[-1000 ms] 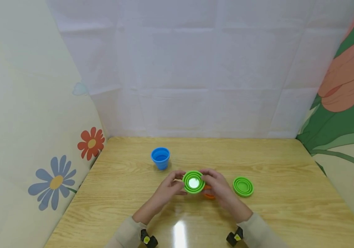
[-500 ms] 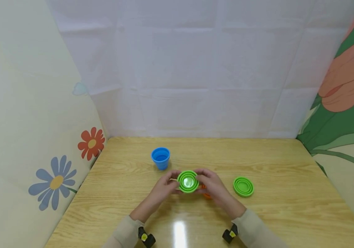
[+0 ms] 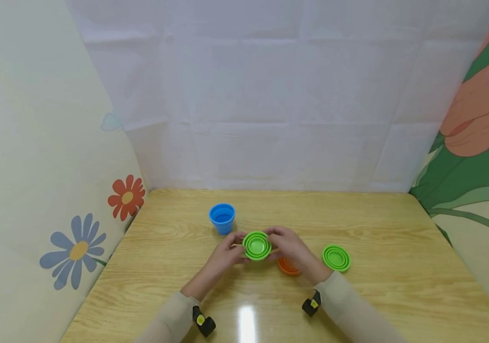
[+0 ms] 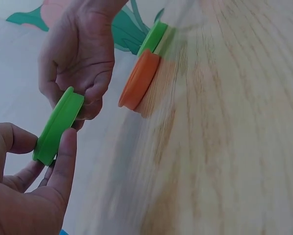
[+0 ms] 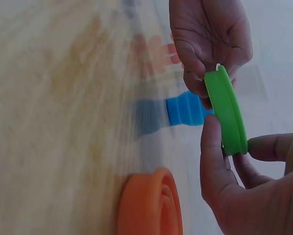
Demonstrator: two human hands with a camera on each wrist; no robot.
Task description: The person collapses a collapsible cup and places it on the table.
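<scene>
A flat, collapsed green folding cup [image 3: 256,246] is held up between both hands, its rings nested and its inside facing the head camera. My left hand [image 3: 222,255] pinches its left edge between thumb and fingers. On the opposite edge, my right hand [image 3: 290,247] pinches it the same way. Both wrist views show the green cup [image 4: 58,126] edge-on and raised off the table. Beneath the right hand lies a collapsed orange folding cup [image 3: 289,267], partly covered by that hand in the head view.
An extended blue folding cup [image 3: 222,218] stands upright beyond the left hand. Right of the right forearm, a second collapsed green cup [image 3: 336,258] lies flat on the wooden table [image 3: 398,286]. A white cloth [image 3: 270,95] hangs behind the table, with flower-printed cloth at both sides.
Both hands have carried the green cup left and slightly away from the body. More of the orange cup shows now. The blue cup and the other green cup have stayed put.
</scene>
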